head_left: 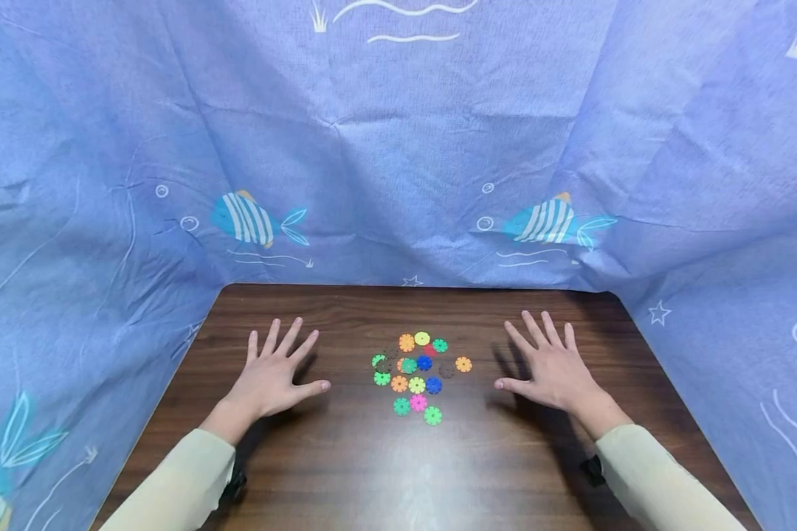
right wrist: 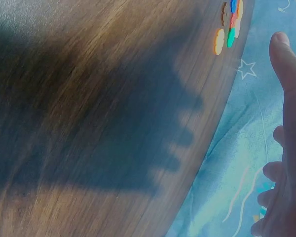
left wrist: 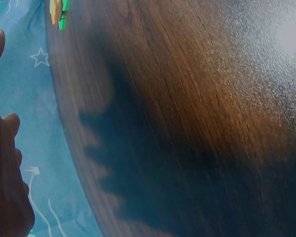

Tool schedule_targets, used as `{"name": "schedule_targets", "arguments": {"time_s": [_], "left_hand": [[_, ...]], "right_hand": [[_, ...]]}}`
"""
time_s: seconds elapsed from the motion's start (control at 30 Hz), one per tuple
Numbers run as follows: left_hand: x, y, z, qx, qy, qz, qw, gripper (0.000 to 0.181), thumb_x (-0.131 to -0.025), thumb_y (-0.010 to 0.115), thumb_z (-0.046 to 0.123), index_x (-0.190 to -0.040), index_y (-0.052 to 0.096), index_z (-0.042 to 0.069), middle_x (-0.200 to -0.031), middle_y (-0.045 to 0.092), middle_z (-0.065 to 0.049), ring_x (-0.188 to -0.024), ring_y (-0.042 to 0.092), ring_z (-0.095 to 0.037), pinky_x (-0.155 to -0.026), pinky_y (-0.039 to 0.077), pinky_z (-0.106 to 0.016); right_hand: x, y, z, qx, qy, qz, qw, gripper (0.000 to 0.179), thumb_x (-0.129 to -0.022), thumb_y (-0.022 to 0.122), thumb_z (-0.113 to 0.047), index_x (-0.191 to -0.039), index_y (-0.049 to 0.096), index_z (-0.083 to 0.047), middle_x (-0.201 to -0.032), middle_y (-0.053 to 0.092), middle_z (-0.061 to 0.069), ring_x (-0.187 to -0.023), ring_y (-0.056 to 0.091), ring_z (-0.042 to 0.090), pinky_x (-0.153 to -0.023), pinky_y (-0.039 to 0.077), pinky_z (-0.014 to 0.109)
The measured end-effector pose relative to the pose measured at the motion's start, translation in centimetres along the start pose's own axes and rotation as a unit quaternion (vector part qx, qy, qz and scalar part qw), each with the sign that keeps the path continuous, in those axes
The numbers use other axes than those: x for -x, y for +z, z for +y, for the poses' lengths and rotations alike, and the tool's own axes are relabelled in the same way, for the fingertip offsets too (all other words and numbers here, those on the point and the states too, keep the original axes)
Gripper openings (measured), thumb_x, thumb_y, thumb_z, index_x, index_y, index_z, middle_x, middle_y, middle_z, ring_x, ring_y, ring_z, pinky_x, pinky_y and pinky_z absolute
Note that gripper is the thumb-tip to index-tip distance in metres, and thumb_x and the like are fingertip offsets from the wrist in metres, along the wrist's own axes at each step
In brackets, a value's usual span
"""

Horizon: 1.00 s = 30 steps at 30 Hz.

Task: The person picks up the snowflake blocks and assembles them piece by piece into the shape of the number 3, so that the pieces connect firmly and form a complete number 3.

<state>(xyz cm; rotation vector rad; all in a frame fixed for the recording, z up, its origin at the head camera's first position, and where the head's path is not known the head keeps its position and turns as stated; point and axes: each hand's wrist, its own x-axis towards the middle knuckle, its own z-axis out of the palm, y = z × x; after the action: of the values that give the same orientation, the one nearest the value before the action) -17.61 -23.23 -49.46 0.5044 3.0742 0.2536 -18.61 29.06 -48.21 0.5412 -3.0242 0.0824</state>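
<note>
Several small notched plastic discs [head_left: 417,385] lie in a loose cluster on the wooden table, in orange, yellow, green, blue, pink, red and dark brown. Some overlap near the cluster's left side. To the left of them my left hand [head_left: 272,377] is spread palm down with straight fingers, holding nothing. My right hand [head_left: 554,372] mirrors it on the other side, its thumb toward an orange disc [head_left: 463,364] but apart from it. Both wrist views show the hands raised, with finger shadows on the wood; a few discs [right wrist: 219,42] appear near the table's far edge.
The dark brown table [head_left: 345,472] has rounded far corners. Blue cloth [head_left: 398,147] printed with fish hangs behind it and along both sides. Light glares off the wood near the front middle.
</note>
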Motion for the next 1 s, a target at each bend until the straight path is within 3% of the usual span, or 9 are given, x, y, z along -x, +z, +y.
{"name": "schedule_targets", "arguments": {"time_s": [0.27,0.53,0.73,0.83,1.0], "left_hand": [[0.1,-0.1,0.3,-0.004,0.005,0.001,1.0000,0.103,-0.084,0.045,0.090,-0.165,0.021,0.029,-0.174,0.006,-0.008,-0.158,-0.003,-0.043,-0.118,-0.006,-0.074],[0.1,0.1,1.0,0.001,0.022,0.005,0.9997,0.104,-0.085,0.045,0.089,-0.164,0.023,0.026,-0.174,0.006,-0.008,-0.159,0.000,-0.037,-0.123,-0.002,-0.066],[-0.1,0.5,1.3,0.007,0.031,0.030,0.9990,0.100,-0.086,0.047,0.086,-0.164,0.025,0.028,-0.172,0.017,-0.008,-0.158,0.015,-0.037,-0.124,0.007,-0.065],[-0.4,0.5,1.6,0.049,0.030,0.039,0.9976,0.090,-0.091,0.051,0.079,-0.161,0.036,0.024,-0.167,0.032,-0.011,-0.153,0.031,-0.038,-0.122,0.021,-0.064],[-1.6,1.0,2.8,0.150,0.032,0.034,0.9876,0.058,-0.100,0.065,0.045,-0.146,0.058,0.011,-0.150,0.056,-0.012,-0.138,0.053,-0.036,-0.112,0.042,-0.058]], "right_hand": [[0.1,-0.2,-0.1,-0.004,0.002,-0.003,1.0000,0.111,-0.079,0.063,-0.083,-0.164,0.027,-0.021,-0.171,0.012,0.020,-0.155,0.007,0.052,-0.115,0.006,0.079],[0.4,-0.3,-0.4,-0.004,-0.001,0.018,0.9998,0.112,-0.078,0.067,-0.082,-0.163,0.029,-0.020,-0.169,0.020,0.023,-0.153,0.017,0.052,-0.115,0.016,0.077],[0.4,0.0,-0.8,-0.049,-0.029,0.047,0.9973,0.109,-0.076,0.072,-0.078,-0.160,0.037,-0.018,-0.165,0.030,0.020,-0.150,0.028,0.048,-0.114,0.026,0.072],[0.1,0.0,-1.3,-0.084,-0.037,0.058,0.9941,0.101,-0.077,0.074,-0.074,-0.155,0.045,-0.017,-0.160,0.039,0.018,-0.146,0.036,0.044,-0.110,0.035,0.070],[-1.2,0.4,-2.4,-0.146,-0.029,0.041,0.9879,0.073,-0.085,0.081,-0.051,-0.144,0.059,-0.014,-0.142,0.057,0.014,-0.131,0.055,0.038,-0.101,0.047,0.063]]}}
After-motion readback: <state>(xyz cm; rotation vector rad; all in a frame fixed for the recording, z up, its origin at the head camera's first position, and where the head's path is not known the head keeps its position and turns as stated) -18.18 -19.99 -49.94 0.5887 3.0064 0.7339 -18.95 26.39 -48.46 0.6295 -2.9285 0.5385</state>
